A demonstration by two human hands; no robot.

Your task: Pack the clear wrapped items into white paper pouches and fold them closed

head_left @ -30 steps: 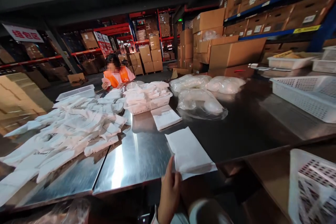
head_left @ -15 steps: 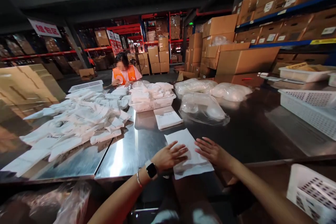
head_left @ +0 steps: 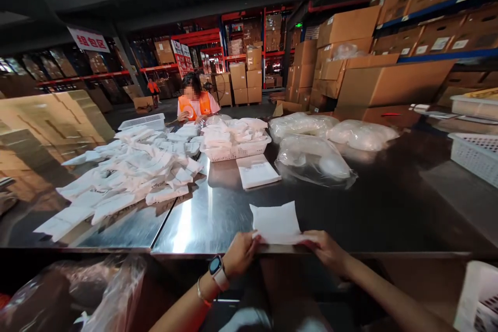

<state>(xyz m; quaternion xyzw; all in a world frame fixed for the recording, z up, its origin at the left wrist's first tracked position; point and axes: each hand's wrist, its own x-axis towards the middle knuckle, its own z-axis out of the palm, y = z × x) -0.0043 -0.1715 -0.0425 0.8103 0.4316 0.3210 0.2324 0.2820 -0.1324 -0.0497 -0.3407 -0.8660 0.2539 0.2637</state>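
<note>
At the table's near edge lies a flat white bag [head_left: 274,219], its near edge turned up in a fold. My left hand [head_left: 241,253], with a watch and bracelet on the wrist, pinches the fold's left end. The right end is pinched by my right hand [head_left: 327,250]. Just beyond the bag rests a neat stack of flat white bags [head_left: 257,171]. Behind that stands a white perforated basket [head_left: 233,152] heaped with filled white packets [head_left: 229,132]. A large loose pile of similar packets [head_left: 132,171] spreads over the table's left side.
Clear plastic bags of round pale items [head_left: 315,160] sit right of the basket on the metal table [head_left: 218,207]. A person in an orange vest [head_left: 197,101] works across the table. White baskets [head_left: 476,158] stand at the right; cardboard boxes [head_left: 346,28] rise behind.
Both hands, spread flat over the bag before, have closed on its near edge and folded it up. The bag lies closer to the table's edge. My view has turned slightly left.
</note>
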